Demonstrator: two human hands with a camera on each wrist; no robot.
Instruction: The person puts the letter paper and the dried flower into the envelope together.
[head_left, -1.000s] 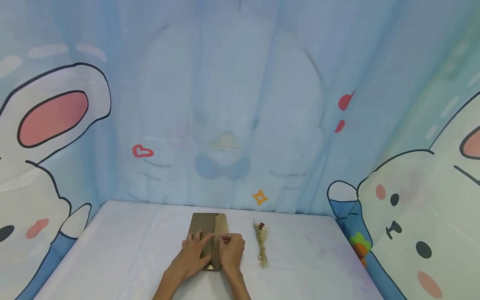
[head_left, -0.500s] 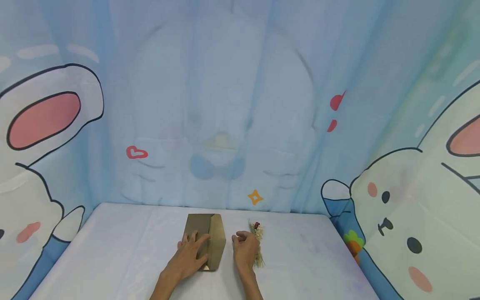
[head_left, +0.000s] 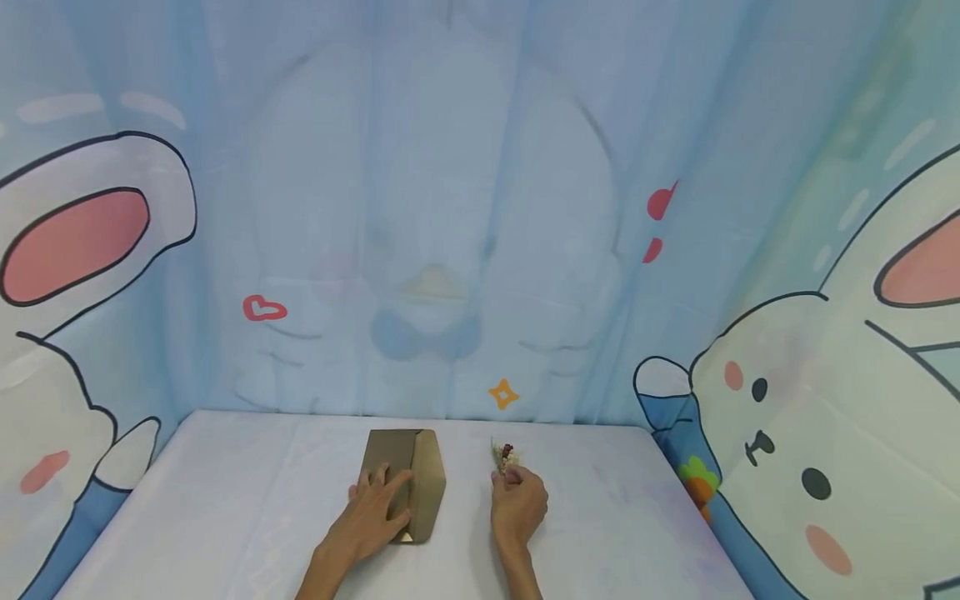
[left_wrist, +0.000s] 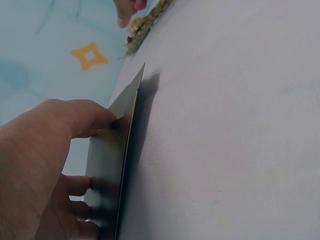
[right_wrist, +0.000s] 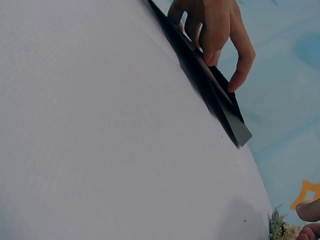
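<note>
A gold-brown envelope (head_left: pixel 390 450) lies on the table, its pointed flap (head_left: pixel 430 483) on the right side standing slightly raised in the wrist views. My left hand (head_left: pixel 371 512) rests on the envelope body with spread fingers, the thumb near its lower edge and the index finger beside the flap. To the right, my right hand (head_left: pixel 517 504) is over a small bunch of dried flowers (head_left: pixel 506 455), hiding its stems. Thumb and fingers are bent, with the fingertips right at the flower heads. In the right wrist view, a gap shows between thumb and fingers, close above the flowers (right_wrist: pixel 280 227).
A white cloth (head_left: pixel 615 517) covers the table. Behind it hangs a light blue curtain (head_left: pixel 330 208) printed with cartoon rabbits, which meets the table's back edge.
My right hand has left the envelope flap and moved right to the dried flowers. The flap has lifted open to the right. My left hand stays on the envelope.
</note>
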